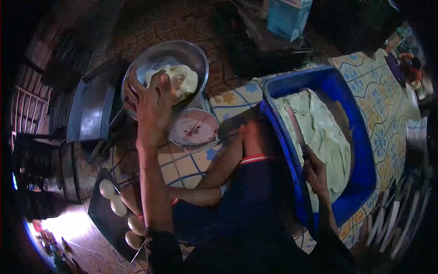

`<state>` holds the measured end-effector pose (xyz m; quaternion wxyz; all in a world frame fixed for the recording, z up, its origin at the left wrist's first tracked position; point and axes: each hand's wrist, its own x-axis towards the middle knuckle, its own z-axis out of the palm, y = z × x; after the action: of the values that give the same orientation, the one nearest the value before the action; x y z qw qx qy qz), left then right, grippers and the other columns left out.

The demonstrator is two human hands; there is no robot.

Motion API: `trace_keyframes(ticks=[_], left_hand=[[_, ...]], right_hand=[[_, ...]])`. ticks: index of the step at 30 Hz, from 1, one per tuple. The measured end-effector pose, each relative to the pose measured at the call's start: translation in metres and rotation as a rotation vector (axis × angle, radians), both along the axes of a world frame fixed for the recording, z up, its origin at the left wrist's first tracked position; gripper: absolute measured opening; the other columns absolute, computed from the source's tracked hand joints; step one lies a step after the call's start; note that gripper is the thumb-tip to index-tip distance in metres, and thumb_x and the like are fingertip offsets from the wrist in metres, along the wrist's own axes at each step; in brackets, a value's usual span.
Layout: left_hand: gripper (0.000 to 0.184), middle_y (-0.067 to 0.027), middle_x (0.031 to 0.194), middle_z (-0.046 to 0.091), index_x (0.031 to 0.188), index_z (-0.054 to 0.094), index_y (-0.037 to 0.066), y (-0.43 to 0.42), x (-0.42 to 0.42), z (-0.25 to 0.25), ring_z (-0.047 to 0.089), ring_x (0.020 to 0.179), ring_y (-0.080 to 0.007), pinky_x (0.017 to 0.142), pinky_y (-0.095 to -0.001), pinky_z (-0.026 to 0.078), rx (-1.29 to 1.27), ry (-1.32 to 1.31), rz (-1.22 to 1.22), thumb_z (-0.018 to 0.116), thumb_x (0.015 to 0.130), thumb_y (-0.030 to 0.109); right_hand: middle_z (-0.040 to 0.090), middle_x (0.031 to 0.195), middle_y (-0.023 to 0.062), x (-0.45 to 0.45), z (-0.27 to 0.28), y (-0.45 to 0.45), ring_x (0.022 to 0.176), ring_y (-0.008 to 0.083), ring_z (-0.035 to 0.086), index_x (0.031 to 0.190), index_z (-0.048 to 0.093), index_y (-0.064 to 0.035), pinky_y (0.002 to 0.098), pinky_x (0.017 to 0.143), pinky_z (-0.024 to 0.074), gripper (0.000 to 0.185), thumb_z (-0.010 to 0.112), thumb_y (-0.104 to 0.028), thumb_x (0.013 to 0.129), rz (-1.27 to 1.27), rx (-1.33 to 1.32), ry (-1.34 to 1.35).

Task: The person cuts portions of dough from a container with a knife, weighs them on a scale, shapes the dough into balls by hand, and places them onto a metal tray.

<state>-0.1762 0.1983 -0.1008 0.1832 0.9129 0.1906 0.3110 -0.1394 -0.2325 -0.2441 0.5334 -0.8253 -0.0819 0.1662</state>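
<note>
A round metal bowl (189, 52) sits at upper left on a scale whose round dial (194, 128) faces up. Pale dough (182, 82) lies in the bowl. Over the bowl's left part is my left hand (153, 93), thumb and fingers apart, beside the dough and seemingly touching it. My right hand (315, 171) is closed around the handle of a long knife (296, 125). Its blade lies against a large mass of soft, pale dough (315, 132) in a blue plastic tub (362, 132) at my right.
Several round dough balls (118, 205) rest on a dark tray (100, 219) at lower left. An empty metal pan (86, 114) stands left of the bowl. A light-blue box (287, 20) is at the top. My bent legs (255, 141) lie between bowl and tub on the patterned tile floor (383, 123).
</note>
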Motion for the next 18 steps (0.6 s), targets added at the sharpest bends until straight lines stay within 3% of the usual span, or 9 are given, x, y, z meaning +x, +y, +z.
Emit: trace_keyframes(ticks=[1,4,6,7,8,10,11,13,18], left_hand=[[0.054,-0.0224,0.147,0.02,0.122,0.06,0.016,0.012,-0.006,-0.011,0.011,0.136,-0.0418,0.107,-0.0592,0.012,0.123,0.072,0.166,0.038,0.095,0.056],[0.05,-0.0223,0.146,0.022,0.12,0.063,0.015,0.023,-0.025,-0.027,0.015,0.134,-0.0415,0.106,-0.0594,0.015,0.269,0.114,0.426,0.039,0.096,0.051],[0.043,-0.0221,0.144,0.025,0.116,0.064,0.011,0.026,-0.044,-0.044,0.018,0.131,-0.0415,0.105,-0.0581,0.016,0.179,-0.063,0.497,0.047,0.095,0.045],[0.034,-0.0195,0.135,0.04,0.112,0.064,0.005,0.027,-0.056,-0.053,0.036,0.124,-0.035,0.101,-0.0507,0.029,0.241,-0.154,0.562,0.056,0.094,0.032],[0.034,-0.0195,0.135,0.04,0.112,0.064,0.005,0.023,-0.067,-0.061,0.036,0.124,-0.035,0.101,-0.0507,0.029,0.234,-0.156,0.561,0.056,0.094,0.032],[0.022,-0.0153,0.113,0.057,0.101,0.064,-0.002,0.011,-0.09,-0.078,0.055,0.1,-0.0234,0.088,-0.0374,0.043,-0.316,-0.595,0.415,0.058,0.092,0.017],[0.022,-0.0153,0.113,0.057,0.101,0.064,-0.002,0.001,-0.098,-0.083,0.055,0.1,-0.0234,0.088,-0.0374,0.043,-0.327,-0.589,0.418,0.058,0.092,0.017],[0.015,-0.0086,0.087,0.064,0.091,0.062,-0.003,-0.026,-0.109,-0.089,0.056,0.075,-0.0134,0.07,-0.0273,0.046,-0.502,-0.618,0.314,0.054,0.093,0.008],[0.016,-0.0054,0.074,0.063,0.082,0.062,-0.002,-0.072,-0.132,-0.122,0.053,0.068,-0.01,0.064,-0.0253,0.043,-0.632,-0.446,0.225,0.051,0.092,0.006]], right_hand=[[0.062,0.119,0.0195,0.001,-0.007,0.005,0.091,0.0172,0.062,0.135,0.045,0.0022,0.0291,0.083,0.0471,0.051,0.042,0.006,0.085,0.025,-0.065,-0.085],[0.059,0.122,0.0212,0.001,-0.001,0.013,0.108,0.0217,0.059,0.135,0.044,0.0027,0.0325,0.094,0.0437,0.049,0.044,0.006,0.086,0.071,-0.085,-0.227],[0.059,0.123,0.0207,-0.004,-0.01,0.013,0.108,0.0221,0.059,0.134,0.045,0.002,0.0325,0.095,0.0432,0.048,0.044,0.006,0.086,0.045,-0.065,-0.249],[0.059,0.123,0.0202,-0.005,-0.013,0.011,0.109,0.0229,0.059,0.134,0.046,0.0011,0.0326,0.095,0.0431,0.048,0.043,0.006,0.087,0.036,-0.114,-0.284],[0.059,0.123,0.0196,-0.006,-0.014,0.01,0.11,0.0237,0.059,0.134,0.046,0.0003,0.0327,0.095,0.043,0.048,0.042,0.007,0.087,0.022,-0.165,-0.318],[0.057,0.126,0.0189,-0.009,-0.012,0.011,0.116,0.0239,0.055,0.135,0.047,-0.0015,0.0332,0.099,0.0403,0.05,0.041,0.008,0.086,0.021,-0.129,-0.272],[0.056,0.128,0.0183,-0.009,-0.02,0.01,0.119,0.0233,0.053,0.135,0.046,-0.0007,0.0335,0.102,0.0377,0.05,0.041,0.009,0.086,-0.021,-0.116,-0.25],[0.055,0.13,0.0176,-0.011,-0.023,0.01,0.122,0.0228,0.05,0.135,0.046,0.0001,0.0337,0.104,0.035,0.051,0.042,0.011,0.085,-0.061,-0.11,-0.219],[0.05,0.135,0.0137,-0.006,-0.032,0.009,0.126,0.0212,0.045,0.134,0.045,0.0037,0.0325,0.107,0.0297,0.049,0.046,0.008,0.085,-0.099,0.033,-0.089]])
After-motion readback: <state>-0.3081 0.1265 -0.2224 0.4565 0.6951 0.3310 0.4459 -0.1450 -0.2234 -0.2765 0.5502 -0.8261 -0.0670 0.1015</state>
